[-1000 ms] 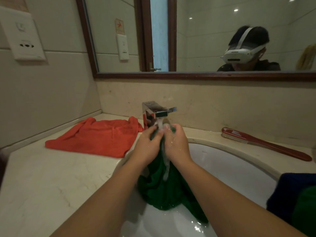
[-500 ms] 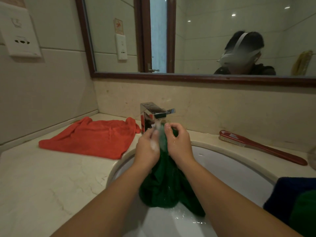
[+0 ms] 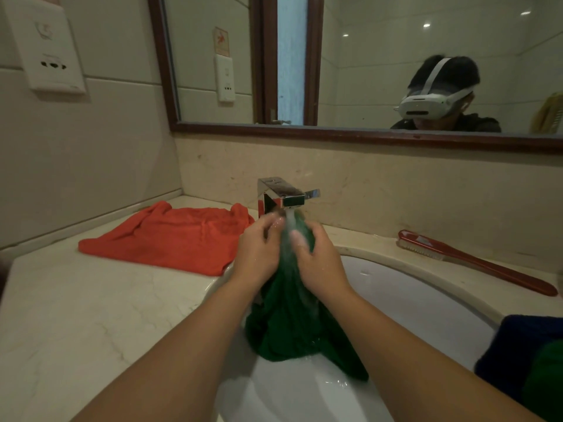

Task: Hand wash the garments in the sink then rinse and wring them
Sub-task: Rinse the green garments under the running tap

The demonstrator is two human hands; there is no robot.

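Observation:
A wet dark green garment (image 3: 292, 324) hangs into the white sink (image 3: 426, 303), its top bunched under the chrome faucet (image 3: 281, 194), which runs water onto it. My left hand (image 3: 259, 251) grips the bunched top from the left. My right hand (image 3: 316, 257) grips it from the right, fingers curled around the cloth. The two hands sit close together just below the spout. The lower part of the garment rests on the sink's bottom.
An orange-red garment (image 3: 170, 236) lies flat on the marble counter (image 3: 76, 315) left of the sink. A red scrub brush (image 3: 475, 263) lies behind the sink on the right. Dark blue and green cloths (image 3: 530, 360) are piled at the right edge. A mirror hangs above.
My hands have shifted on the bunched top of the green garment under the running water, thumbs parting slightly. The garment hangs a little lower in the sink.

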